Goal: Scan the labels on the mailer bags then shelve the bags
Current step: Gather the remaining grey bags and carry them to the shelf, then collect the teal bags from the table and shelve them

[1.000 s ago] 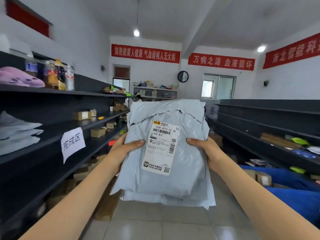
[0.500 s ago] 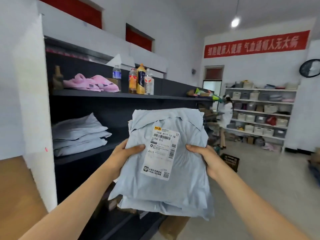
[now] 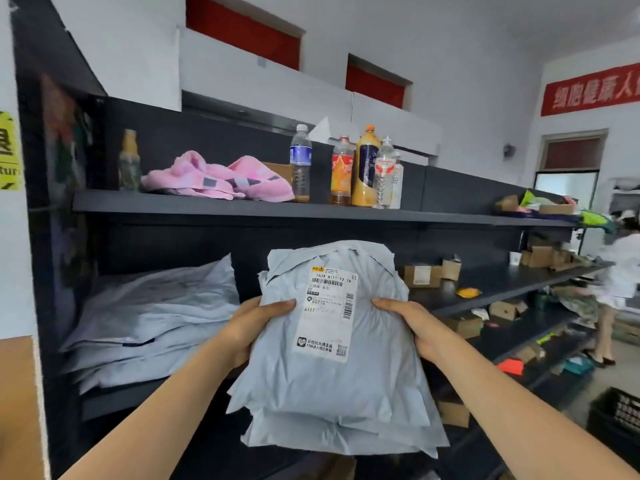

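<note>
you hold the bags (image 3: 332, 382) upright between your hands, label (image 3: 329, 313) facing you, long axis running up and down. your left hand (image 3: 249, 327) grips the left edge, thumb laid across the front; your right hand (image 3: 415, 327) clamps the right edge the same way. the stack (image 3: 152, 323) on the shelf (image 3: 117, 401) lies ahead and to the left (nearer your left hand), so the bags likely need tipping flat.

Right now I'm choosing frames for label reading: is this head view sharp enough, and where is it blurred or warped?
Head view: the label on the mailer bags shows its large code sharply, fine print unreadable; the left edge by the yellow sign is smeared; the shelf upright leans, lens-warped.
</note>
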Available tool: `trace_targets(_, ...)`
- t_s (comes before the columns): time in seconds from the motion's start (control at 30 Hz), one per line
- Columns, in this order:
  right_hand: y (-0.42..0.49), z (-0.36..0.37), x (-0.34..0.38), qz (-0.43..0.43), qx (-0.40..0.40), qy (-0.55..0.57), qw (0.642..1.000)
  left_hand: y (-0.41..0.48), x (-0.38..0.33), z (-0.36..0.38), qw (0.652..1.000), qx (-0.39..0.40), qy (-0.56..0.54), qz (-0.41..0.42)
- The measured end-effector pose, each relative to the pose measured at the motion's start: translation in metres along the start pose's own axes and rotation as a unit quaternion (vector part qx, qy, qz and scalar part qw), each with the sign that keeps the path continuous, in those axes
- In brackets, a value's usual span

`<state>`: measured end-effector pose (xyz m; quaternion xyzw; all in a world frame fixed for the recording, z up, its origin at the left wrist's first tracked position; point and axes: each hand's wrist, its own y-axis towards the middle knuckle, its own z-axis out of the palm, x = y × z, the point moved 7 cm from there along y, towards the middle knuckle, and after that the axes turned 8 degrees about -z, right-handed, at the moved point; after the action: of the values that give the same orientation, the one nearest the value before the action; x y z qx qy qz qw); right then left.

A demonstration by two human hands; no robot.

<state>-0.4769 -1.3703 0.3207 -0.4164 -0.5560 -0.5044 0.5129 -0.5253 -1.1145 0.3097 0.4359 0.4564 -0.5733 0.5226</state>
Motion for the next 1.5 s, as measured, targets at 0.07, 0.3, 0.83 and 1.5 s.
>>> trace_targets(0.07, 0.057, 0.000, -0.006, 0.006, 0.027, -0.002, 1.000, 0.035, -0.012, -0.004, 0.999, -0.045, 0.017, -0.001)
trace_targets(0.3, 0.238, 0.045, -0.023, 0.019, 0.165, -0.019, 0.986, 0.137, -0.042, -0.051, 0.977, -0.210, 0.042, -0.008)
trace_targets(0.83, 0.337, 0.125, -0.115, 0.004, 0.179, -0.305, 0.935, 0.231, -0.026, -0.113, 0.744, -0.384, 0.545, -0.045)
trace_targets(1.5, -0.116, 0.420, 0.040, -0.577, 0.372, -0.305, 0.660, -0.233, -0.055, -0.183, 0.536, -0.422, 0.730, 0.047)
